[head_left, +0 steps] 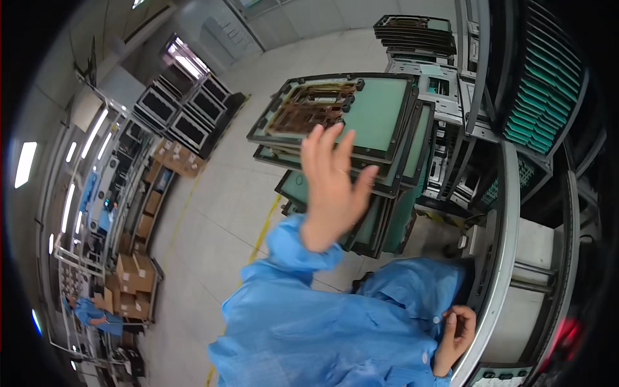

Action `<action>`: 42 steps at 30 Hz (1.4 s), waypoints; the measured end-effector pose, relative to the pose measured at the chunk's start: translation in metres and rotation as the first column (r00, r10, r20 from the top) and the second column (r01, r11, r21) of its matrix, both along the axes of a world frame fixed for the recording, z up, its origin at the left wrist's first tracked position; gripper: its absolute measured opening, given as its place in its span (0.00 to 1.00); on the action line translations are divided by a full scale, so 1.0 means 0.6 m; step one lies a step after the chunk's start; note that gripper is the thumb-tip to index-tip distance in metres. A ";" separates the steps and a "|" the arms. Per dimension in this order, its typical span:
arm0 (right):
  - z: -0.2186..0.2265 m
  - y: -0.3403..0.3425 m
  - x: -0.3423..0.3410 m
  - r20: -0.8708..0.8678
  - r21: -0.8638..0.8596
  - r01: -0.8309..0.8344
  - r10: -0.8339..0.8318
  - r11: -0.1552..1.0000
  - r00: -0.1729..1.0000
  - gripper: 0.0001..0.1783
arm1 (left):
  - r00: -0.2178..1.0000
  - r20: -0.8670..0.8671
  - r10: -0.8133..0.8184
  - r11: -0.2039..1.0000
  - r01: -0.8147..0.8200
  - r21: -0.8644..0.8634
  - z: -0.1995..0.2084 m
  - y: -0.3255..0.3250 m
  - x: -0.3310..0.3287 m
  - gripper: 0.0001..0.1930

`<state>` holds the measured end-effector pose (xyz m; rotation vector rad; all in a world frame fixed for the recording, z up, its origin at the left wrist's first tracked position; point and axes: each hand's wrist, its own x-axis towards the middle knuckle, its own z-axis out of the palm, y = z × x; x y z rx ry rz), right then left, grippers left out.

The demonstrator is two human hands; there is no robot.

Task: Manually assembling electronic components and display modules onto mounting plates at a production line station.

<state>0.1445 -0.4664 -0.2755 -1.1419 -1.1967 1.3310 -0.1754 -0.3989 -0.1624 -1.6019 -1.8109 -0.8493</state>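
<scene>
The black-framed green panel (pixel 382 115), with a brown insert (pixel 300 116) on its left part, lies on top of a stack of framed panels (pixel 410 149), directly ahead of the left hand (pixel 332 187). Its long axis goes left to right, across the fingers. The left hand is the nearer one; its fingers are spread apart over the stack's near edge, contact I cannot tell. The right hand (pixel 455 335) is half curled beside a metal rail (pixel 510 200); its grip is unclear. Beyond the stack's left edge, the floor (pixel 213 238) gives open room; at the right, metal equipment (pixel 446 109) stands close.
</scene>
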 end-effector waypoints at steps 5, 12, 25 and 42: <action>0.012 0.037 -0.046 -0.049 0.013 -0.135 0.135 0.991 0.990 0.05 | 0.988 0.029 -0.153 0.986 0.154 -0.066 -0.015 -0.002 -0.168 0.19; 0.079 0.099 -0.132 -0.137 0.118 -0.281 0.296 0.952 0.945 0.16 | 0.951 -0.128 -0.281 0.958 0.286 0.022 0.014 -0.004 -0.152 0.15; 0.152 0.029 -0.002 -0.608 -0.127 0.110 -0.164 0.986 0.777 0.45 | 0.383 -0.144 -0.912 0.401 0.906 -0.133 -0.019 -0.027 0.155 0.23; 0.041 -0.011 0.160 -0.546 -0.310 0.657 -0.695 0.687 0.469 0.49 | 0.776 0.538 -0.330 0.359 0.630 -0.689 -0.189 0.555 0.485 0.33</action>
